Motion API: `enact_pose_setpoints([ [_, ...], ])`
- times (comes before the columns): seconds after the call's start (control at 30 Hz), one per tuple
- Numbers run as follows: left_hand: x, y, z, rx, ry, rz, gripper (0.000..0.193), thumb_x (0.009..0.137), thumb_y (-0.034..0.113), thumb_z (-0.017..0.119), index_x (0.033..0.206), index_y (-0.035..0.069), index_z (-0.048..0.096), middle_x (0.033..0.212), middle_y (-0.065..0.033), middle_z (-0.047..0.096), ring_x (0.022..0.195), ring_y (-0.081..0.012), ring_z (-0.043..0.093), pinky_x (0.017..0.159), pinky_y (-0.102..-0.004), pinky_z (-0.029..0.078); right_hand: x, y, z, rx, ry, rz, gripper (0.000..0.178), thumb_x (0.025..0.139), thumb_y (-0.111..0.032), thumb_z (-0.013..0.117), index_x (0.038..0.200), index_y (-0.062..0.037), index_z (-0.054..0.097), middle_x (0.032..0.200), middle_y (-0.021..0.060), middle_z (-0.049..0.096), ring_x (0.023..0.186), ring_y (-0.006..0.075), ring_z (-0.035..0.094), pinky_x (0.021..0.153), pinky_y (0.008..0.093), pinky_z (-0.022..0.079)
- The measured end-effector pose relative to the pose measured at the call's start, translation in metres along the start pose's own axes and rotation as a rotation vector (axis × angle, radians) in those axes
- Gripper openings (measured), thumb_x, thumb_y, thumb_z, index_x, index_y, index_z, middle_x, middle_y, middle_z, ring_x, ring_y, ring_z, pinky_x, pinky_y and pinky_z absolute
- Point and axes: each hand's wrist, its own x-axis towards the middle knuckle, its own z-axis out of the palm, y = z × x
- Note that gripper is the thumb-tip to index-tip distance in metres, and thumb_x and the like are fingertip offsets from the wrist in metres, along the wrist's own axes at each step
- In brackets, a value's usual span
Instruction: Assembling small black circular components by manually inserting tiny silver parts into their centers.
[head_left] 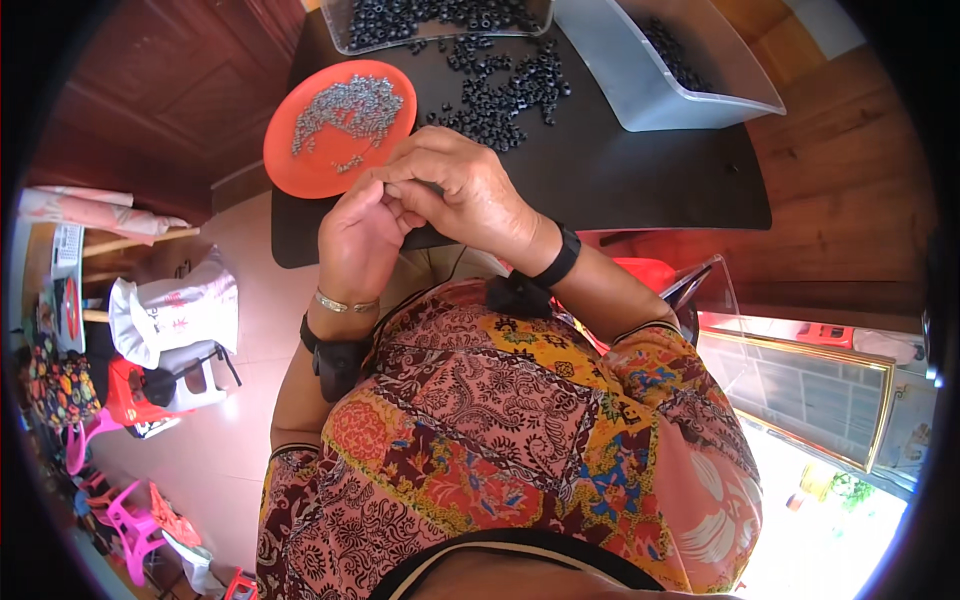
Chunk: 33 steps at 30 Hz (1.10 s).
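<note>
Between the left hand [360, 240] and right hand [470, 190], anything pinched is hidden by curled fingers; cannot tell. Silver bits [365, 105] too small to make out singly. Upper tub [337, 28] cut by top edge; right tub [622, 65] likewise. Table's [630, 180] near edge partly behind the wearer's hands. Bright patch [825, 545], lower right, washed out.

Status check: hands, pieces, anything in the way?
Left hand and right hand meeting near table edge. Silver pieces on orange plate, loose black pieces beside it. Hands themselves hide anything held.
</note>
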Motion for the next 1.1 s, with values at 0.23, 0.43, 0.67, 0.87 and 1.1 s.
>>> enact_pose_setpoints([
  [0.23,-0.004,0.007,-0.004,0.039,0.086,0.014,0.022,0.097,0.022,0.043,0.099,0.004,0.054,0.096,-0.0086,0.057,0.085,-0.0227,0.059,0.078,-0.0332,0.046,0.010,0.029,-0.086,-0.557,-0.050,0.027,0.010,0.076,-0.006,0.071,0.085,-0.0050,0.068,0.083,0.0086,0.067,0.082,0.0274,0.065,0.073,0.0341,0.052],
  [0.43,-0.004,0.002,-0.007,0.004,0.128,-0.062,0.023,0.096,0.025,0.044,0.096,0.005,0.054,0.093,-0.0078,0.057,0.085,-0.0221,0.059,0.077,-0.0326,0.046,-0.003,0.071,-0.131,-0.653,-0.204,0.440,0.013,0.079,-0.015,0.068,0.089,-0.0073,0.068,0.083,0.0095,0.067,0.071,0.0258,0.065,0.067,0.0346,0.051],
  [0.67,-0.005,0.002,-0.010,0.018,0.118,-0.093,0.024,0.094,0.026,0.046,0.095,0.004,0.056,0.091,-0.0080,0.059,0.084,-0.0216,0.060,0.076,-0.0321,0.046,-0.006,0.088,-0.122,-0.852,-0.345,0.307,0.011,0.078,-0.015,0.066,0.086,-0.0075,0.063,0.081,0.0106,0.066,0.077,0.0304,0.064,0.068,0.0393,0.050],
  [0.87,-0.002,0.002,-0.009,0.023,0.125,-0.103,0.024,0.093,0.026,0.047,0.095,0.005,0.057,0.091,-0.0076,0.060,0.082,-0.0211,0.060,0.075,-0.0315,0.046,-0.004,0.075,-0.111,-0.383,-0.204,0.467,0.018,0.087,-0.012,0.061,0.104,-0.0066,0.067,0.083,0.0063,0.067,0.073,0.0168,0.062,0.068,0.0299,0.050],
  [1.1,0.010,0.009,0.013,0.066,0.058,-0.062,0.024,0.093,0.025,0.046,0.096,0.004,0.058,0.092,-0.0071,0.061,0.082,-0.0206,0.061,0.074,-0.0312,0.046,0.024,0.024,-0.072,0.507,-0.181,0.732,0.019,0.091,-0.013,0.062,0.105,-0.0012,0.066,0.090,0.0018,0.066,0.082,0.0082,0.058,0.076,0.0221,0.046],
])
